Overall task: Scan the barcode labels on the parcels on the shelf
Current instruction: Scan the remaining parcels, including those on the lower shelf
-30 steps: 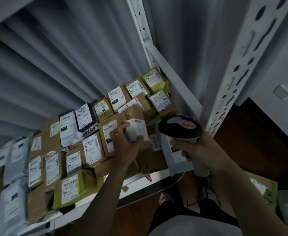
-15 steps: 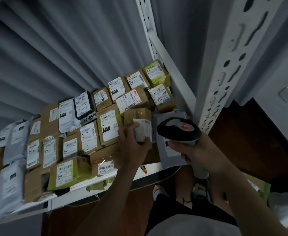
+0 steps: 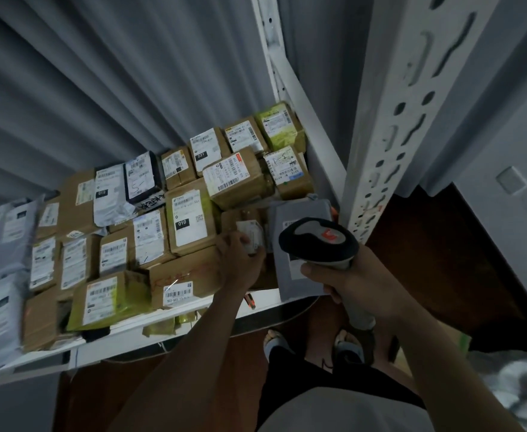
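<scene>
Grey pleated curtain backs a white metal shelf (image 3: pixel 265 299) crowded with taped cardboard parcels (image 3: pixel 190 221). My left hand (image 3: pixel 240 260) pinches a small white-labelled box (image 3: pixel 251 236) near the shelf's front; my right hand (image 3: pixel 354 280) wraps the scanner (image 3: pixel 318 241), rounded black head over a flat grey mailer (image 3: pixel 290 272).
</scene>
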